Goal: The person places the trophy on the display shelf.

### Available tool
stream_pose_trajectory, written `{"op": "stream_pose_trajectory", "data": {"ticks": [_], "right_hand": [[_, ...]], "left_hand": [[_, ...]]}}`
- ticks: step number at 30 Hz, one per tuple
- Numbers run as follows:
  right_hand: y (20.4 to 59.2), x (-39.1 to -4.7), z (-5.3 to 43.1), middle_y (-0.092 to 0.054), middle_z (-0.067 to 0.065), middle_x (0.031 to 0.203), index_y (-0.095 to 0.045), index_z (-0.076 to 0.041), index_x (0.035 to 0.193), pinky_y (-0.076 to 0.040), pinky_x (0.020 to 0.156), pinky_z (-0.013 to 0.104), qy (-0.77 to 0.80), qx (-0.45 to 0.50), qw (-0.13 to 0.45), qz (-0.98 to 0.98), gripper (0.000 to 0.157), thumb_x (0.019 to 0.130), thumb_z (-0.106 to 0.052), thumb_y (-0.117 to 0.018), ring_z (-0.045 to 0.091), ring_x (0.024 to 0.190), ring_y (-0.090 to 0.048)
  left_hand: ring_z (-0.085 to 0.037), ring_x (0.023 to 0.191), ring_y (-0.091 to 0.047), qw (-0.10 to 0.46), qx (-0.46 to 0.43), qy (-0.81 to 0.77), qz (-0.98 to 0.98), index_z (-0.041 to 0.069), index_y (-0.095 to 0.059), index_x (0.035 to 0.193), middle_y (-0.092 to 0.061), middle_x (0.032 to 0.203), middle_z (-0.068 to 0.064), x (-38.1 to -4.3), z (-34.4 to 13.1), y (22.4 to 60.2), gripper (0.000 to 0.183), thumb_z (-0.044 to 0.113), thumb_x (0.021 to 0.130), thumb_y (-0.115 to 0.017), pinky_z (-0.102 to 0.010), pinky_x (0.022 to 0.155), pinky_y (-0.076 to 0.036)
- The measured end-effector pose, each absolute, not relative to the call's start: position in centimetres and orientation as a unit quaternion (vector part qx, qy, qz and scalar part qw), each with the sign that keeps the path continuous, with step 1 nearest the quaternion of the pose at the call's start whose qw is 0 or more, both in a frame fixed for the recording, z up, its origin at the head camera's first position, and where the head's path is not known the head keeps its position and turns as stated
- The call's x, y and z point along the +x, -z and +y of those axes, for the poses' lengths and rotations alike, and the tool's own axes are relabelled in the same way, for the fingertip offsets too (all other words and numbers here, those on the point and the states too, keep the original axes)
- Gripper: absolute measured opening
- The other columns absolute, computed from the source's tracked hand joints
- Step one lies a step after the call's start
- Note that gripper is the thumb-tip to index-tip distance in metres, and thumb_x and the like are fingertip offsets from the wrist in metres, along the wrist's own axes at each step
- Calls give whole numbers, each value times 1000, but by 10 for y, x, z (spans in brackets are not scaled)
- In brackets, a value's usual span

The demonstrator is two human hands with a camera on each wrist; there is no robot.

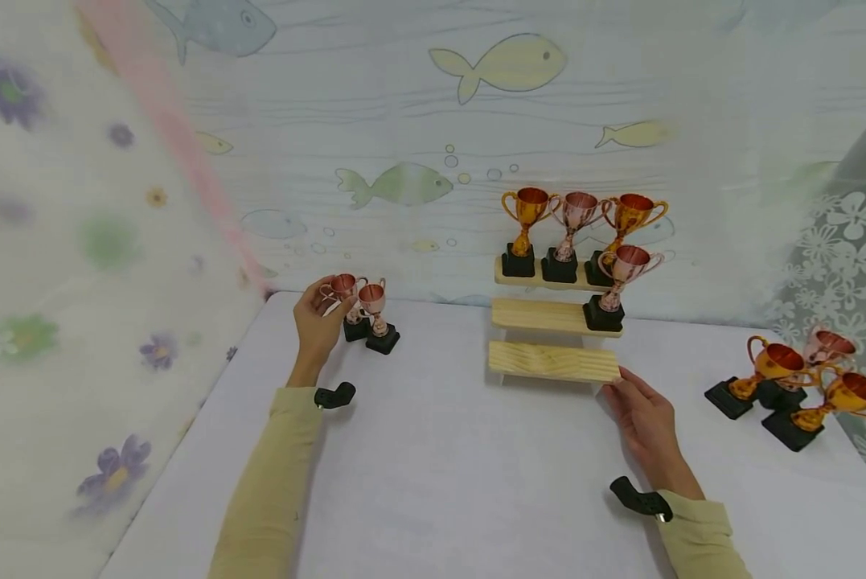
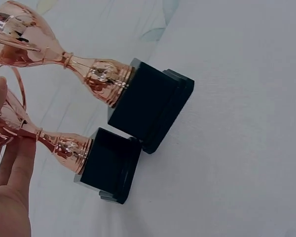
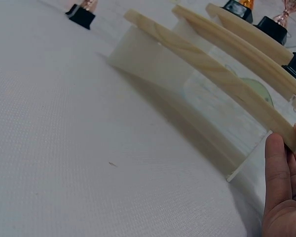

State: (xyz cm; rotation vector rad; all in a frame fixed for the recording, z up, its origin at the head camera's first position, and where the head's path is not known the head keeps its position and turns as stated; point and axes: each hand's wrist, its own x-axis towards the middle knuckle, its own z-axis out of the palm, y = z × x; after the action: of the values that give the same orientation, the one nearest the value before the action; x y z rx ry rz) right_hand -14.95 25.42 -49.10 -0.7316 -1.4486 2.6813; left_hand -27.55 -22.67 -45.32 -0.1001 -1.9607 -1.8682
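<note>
At the table's left rear, my left hand (image 1: pixel 320 322) holds a rose-gold trophy (image 2: pixel 64 148) by its cup, thumb and fingers around it. A second rose-gold trophy (image 1: pixel 375 301) stands right beside it on its black base (image 2: pixel 148 106). My right hand (image 1: pixel 646 414) pinches the right end of the lowest board of a three-tier wooden shelf (image 1: pixel 552 359), thumb above and fingers underneath. On the top tier are a gold trophy (image 1: pixel 531 207), a rose-gold trophy (image 1: pixel 577 211) and another gold trophy (image 1: pixel 631 213). One more rose-gold trophy (image 1: pixel 630 264) occupies the middle tier's right end.
To the right of the shelf, two gold trophies (image 1: pixel 778 362) and a rose-gold trophy (image 1: pixel 829 347) stand close together near the table's right edge. Behind the white table (image 1: pixel 433 466) hangs a fish-patterned curtain (image 1: pixel 396 185). A flowered curtain (image 1: pixel 78 322) borders the left side.
</note>
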Motion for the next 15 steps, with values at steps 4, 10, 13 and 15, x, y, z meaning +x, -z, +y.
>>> {"op": "stream_pose_trajectory", "data": {"ticks": [4,10,13,15], "right_hand": [[491,-149,254,-67,-10,110,-66,-18,116,-54,96,18,-853,-229,10,-469,19,99,-9,-66,1,103,-68],[493,-150,254,-66,-11,112,-64,-17,123,-53,97,17,-851,-227,7,-474,24,100,-9,-64,0,103,-67],[494,-150,254,-63,-11,114,-59,-16,134,-53,97,17,-846,-227,5,-483,34,101,-11,-64,-1,104,-67],[494,-150,255,-63,-11,115,-58,-16,137,-53,97,17,-845,-226,4,-485,37,101,-12,-64,-1,104,-66]], "left_hand": [[-19,103,-62,216,-30,677,-703,-8,-57,135,-59,109,-7,-274,-225,456,52,-6,87,-76,-23,91,-57],[-21,104,-63,234,-34,676,-698,-7,-60,133,-60,108,-3,-274,-225,459,49,-6,87,-76,-26,91,-57],[-21,103,-64,242,-32,674,-697,-8,-60,133,-59,106,-4,-272,-225,457,50,-7,86,-77,-21,88,-58],[-20,101,-64,245,-28,673,-698,-9,-60,132,-59,105,-6,-269,-226,454,50,-8,85,-77,-19,86,-58]]}}
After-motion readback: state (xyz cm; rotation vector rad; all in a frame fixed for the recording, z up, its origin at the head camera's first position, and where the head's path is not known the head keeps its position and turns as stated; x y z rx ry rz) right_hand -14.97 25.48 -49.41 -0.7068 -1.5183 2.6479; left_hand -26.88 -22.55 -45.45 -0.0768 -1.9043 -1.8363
